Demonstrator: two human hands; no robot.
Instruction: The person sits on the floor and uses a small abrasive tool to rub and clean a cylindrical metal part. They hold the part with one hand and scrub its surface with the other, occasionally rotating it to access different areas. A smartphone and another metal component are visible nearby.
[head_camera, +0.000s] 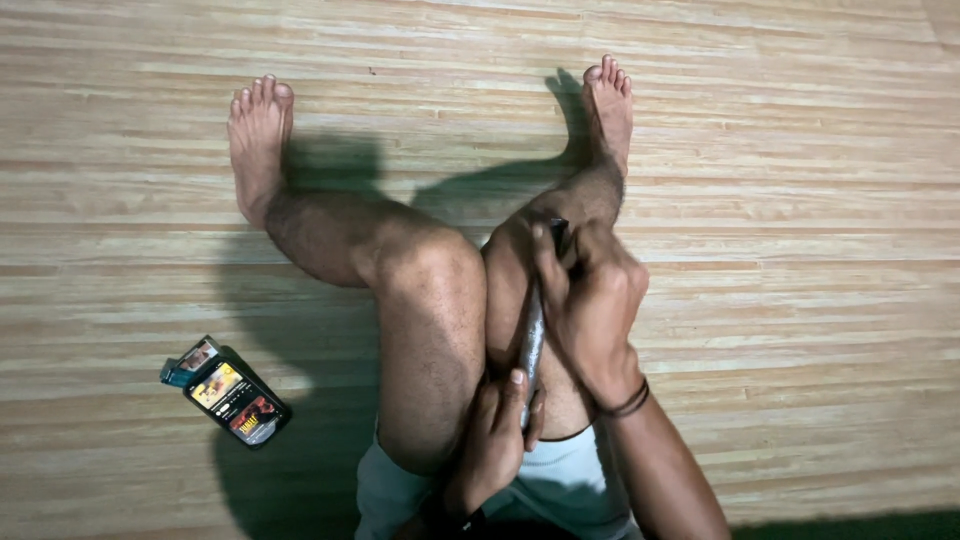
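Fingers (548, 262) of my right hand (592, 305) are curled tight round the upper end of a long grey rod-like tool (531, 340), thumb laid along it twd the top; a dark bit sticks out just past the fingertips. Can't tell exactly what the tool is, it's mostly hidden btwn my hands and legs. Left hand (495, 440) grips the lower end, fingers wrapped, thumb up and pressed on the shaft. So both hands closed on the same tool, one above the other, w/ bare shaft showing btwn them.

Tool runs nearly upright in view, lying in the gap btwn my two bare knees, touching the right leg side. Right wrist has a dark band (630, 402), forearm comes in from bottom right, bent. Left wrist low, near my pale shorts (560, 480).

Phone (238, 402) w/ lit screen lies on the wooden floor (800, 200) to my left, a small packet (190, 362) touching its top corner, well apart from my hands.
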